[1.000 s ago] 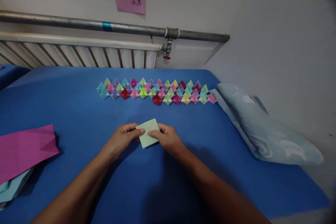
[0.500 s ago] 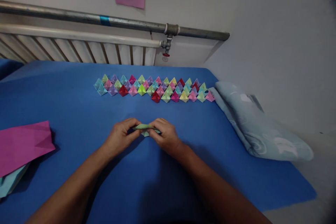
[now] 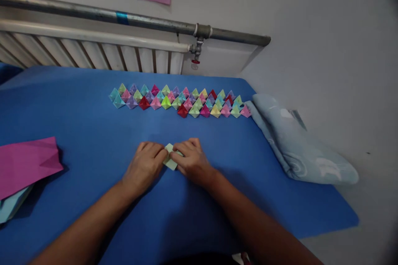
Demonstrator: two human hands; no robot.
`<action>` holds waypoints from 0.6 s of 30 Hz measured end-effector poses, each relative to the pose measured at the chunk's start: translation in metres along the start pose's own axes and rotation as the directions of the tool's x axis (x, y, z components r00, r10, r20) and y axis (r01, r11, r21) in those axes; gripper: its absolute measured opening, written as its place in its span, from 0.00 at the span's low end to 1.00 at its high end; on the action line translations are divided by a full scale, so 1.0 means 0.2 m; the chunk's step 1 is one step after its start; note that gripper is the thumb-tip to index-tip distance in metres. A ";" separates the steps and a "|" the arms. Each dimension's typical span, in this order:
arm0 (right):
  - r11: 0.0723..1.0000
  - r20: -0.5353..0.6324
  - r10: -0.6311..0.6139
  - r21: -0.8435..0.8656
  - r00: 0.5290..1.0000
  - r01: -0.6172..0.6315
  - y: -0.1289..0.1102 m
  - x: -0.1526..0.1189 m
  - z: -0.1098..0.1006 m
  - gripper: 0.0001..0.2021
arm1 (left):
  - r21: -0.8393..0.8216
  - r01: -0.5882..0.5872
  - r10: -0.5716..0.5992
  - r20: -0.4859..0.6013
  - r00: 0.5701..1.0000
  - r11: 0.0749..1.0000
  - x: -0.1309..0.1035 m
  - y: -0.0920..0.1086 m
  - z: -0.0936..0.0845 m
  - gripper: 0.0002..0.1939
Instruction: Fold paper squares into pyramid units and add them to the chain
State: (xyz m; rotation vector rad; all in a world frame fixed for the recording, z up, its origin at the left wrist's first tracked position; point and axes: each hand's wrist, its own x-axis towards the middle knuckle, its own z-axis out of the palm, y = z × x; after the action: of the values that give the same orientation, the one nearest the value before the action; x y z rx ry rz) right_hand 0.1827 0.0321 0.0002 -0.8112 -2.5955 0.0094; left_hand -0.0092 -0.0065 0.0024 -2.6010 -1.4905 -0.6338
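Head | green paper (image 3: 171, 161) flat on blue cloth (image 3: 93, 132) | both hands' grip pressing it

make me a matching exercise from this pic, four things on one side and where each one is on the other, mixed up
Things:
1. pale green folded paper
2. magenta paper sheet
3. row of small coloured paper shapes
4. light blue pillow

Places:
A. at the right edge of the blue cloth
B. pressed under both hands, left hand and right hand
C. at the far left of the cloth
D. lined up towards the radiator

Pairs: 1-B, 2-C, 3-D, 4-A
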 end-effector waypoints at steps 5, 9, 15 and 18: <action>0.997 0.118 0.067 0.035 0.991 -0.071 -0.02 -0.07 -0.01 0.07 | -0.088 -0.006 0.009 0.026 1.000 0.996 -0.08 0.03 -0.02 0.11; 0.976 0.150 0.134 0.152 0.980 -0.157 -0.01 -0.09 -0.03 0.07 | -0.148 0.004 0.001 0.037 0.999 0.989 -0.10 0.00 -0.02 0.10; 0.918 0.111 0.261 0.278 0.959 -0.282 0.00 -0.09 -0.02 0.05 | -0.227 0.030 -0.024 0.028 0.999 0.974 -0.09 -0.04 0.00 0.06; 0.884 0.105 0.316 0.327 0.943 -0.333 0.00 -0.09 -0.03 0.04 | -0.263 0.057 -0.050 0.035 0.998 0.963 -0.07 -0.06 0.00 0.06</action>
State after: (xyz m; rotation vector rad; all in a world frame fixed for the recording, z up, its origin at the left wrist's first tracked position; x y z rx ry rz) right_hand 0.1987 0.0223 -0.0020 -1.1077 -2.3690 0.5687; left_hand -0.0258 -0.0116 -0.0047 -2.7800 -1.5891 -0.8601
